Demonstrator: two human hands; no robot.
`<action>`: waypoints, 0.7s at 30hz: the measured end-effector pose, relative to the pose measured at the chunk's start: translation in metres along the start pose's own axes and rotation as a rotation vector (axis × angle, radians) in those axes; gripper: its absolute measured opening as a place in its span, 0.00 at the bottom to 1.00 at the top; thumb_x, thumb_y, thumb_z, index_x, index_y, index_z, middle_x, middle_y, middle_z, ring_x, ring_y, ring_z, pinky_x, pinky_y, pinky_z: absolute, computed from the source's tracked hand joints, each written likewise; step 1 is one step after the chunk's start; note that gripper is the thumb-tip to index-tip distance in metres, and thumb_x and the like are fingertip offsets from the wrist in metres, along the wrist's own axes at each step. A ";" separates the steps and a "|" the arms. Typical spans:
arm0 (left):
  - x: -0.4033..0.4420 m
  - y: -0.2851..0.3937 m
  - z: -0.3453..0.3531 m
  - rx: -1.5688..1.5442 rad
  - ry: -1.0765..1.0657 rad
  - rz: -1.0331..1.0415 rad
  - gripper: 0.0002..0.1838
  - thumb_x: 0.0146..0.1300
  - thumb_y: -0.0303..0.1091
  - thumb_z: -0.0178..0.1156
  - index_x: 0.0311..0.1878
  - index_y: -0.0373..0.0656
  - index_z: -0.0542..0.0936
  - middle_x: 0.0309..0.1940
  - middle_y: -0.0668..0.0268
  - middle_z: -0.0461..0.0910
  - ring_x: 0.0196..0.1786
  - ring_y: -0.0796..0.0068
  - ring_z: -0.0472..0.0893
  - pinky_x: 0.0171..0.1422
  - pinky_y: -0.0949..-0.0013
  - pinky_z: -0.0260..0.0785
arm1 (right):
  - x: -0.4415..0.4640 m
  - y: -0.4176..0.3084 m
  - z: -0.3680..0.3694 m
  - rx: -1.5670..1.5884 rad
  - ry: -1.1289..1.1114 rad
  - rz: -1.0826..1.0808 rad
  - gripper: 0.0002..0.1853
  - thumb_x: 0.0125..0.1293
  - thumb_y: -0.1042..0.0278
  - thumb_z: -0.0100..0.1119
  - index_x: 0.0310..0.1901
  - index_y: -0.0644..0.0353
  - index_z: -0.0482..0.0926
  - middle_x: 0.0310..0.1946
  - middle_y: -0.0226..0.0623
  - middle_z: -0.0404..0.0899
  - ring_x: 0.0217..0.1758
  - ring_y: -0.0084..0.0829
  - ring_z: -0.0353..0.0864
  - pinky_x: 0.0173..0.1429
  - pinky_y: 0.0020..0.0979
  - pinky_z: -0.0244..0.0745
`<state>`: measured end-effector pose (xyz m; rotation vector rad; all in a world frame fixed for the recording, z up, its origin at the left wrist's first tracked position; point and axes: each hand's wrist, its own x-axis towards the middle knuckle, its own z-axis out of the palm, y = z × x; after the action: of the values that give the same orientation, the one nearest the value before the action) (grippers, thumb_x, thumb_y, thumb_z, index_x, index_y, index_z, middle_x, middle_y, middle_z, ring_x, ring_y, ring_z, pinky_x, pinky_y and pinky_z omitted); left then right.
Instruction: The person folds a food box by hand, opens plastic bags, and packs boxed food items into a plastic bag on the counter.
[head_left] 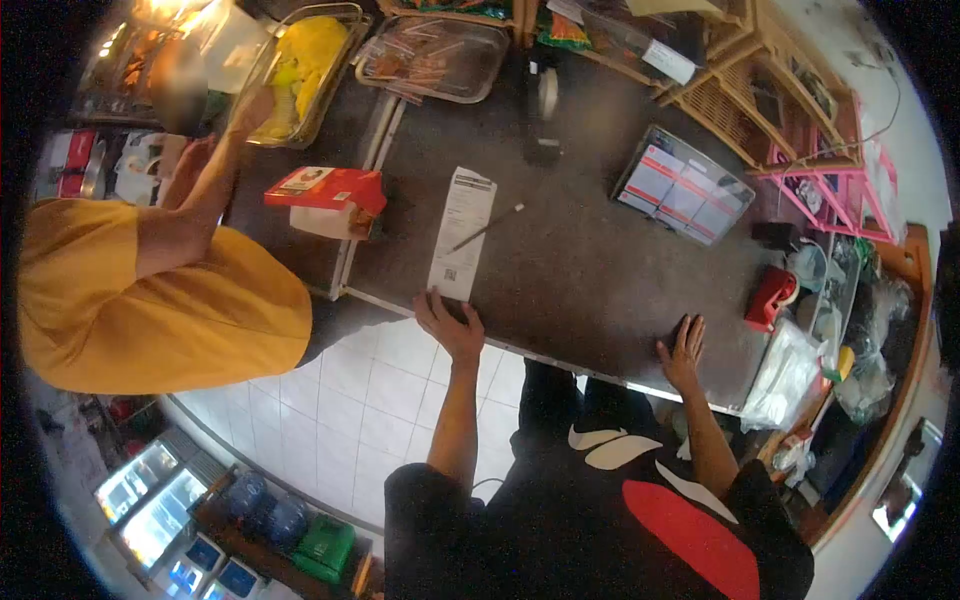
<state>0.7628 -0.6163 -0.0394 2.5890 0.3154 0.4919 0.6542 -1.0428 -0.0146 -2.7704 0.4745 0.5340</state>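
Observation:
A long printed paper slip [462, 220] lies on the dark table [570, 270], with a thin pen [487, 227] resting across it at an angle. At the table's front edge, my left hand [452, 325] is open, fingers apart, its fingertips at the lower end of the slip. My right hand [684, 354] rests open and flat near the front right edge, holding nothing. Right of it stands a red tape dispenser [770, 298], next to a bundle of clear plastic bags [785, 375].
A person in a yellow shirt [160, 295] stands at left, one hand at a tray of yellow food [310, 70]. A red and white box [325, 200] sits near them. Further back are a clear tray [435, 60], a black tape dispenser [543, 105] and a box with labelled panels [683, 185].

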 end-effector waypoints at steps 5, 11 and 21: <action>-0.006 -0.022 0.026 -0.168 0.151 0.084 0.32 0.62 0.38 0.54 0.64 0.27 0.59 0.63 0.41 0.58 0.66 0.45 0.57 0.71 0.49 0.47 | 0.004 -0.004 -0.002 0.026 0.033 -0.095 0.52 0.56 0.46 0.63 0.72 0.59 0.42 0.72 0.60 0.32 0.75 0.61 0.29 0.71 0.60 0.34; -0.009 -0.041 0.027 0.141 0.197 0.282 0.28 0.66 0.40 0.51 0.64 0.31 0.61 0.62 0.45 0.63 0.65 0.48 0.62 0.67 0.48 0.54 | -0.017 0.064 -0.060 0.330 0.040 -0.033 0.26 0.62 0.57 0.57 0.60 0.56 0.69 0.63 0.50 0.64 0.68 0.49 0.59 0.69 0.44 0.57; -0.022 0.058 0.021 0.501 0.050 0.002 0.31 0.60 0.44 0.58 0.61 0.34 0.65 0.56 0.46 0.69 0.55 0.44 0.70 0.59 0.47 0.62 | -0.111 0.396 -0.033 0.142 1.001 0.635 0.16 0.57 0.76 0.49 0.49 0.59 0.75 0.46 0.45 0.77 0.47 0.45 0.76 0.53 0.41 0.72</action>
<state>0.7593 -0.6817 -0.0340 3.0627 0.5072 0.5326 0.4214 -1.3838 -0.0224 -2.5072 1.5278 -0.8175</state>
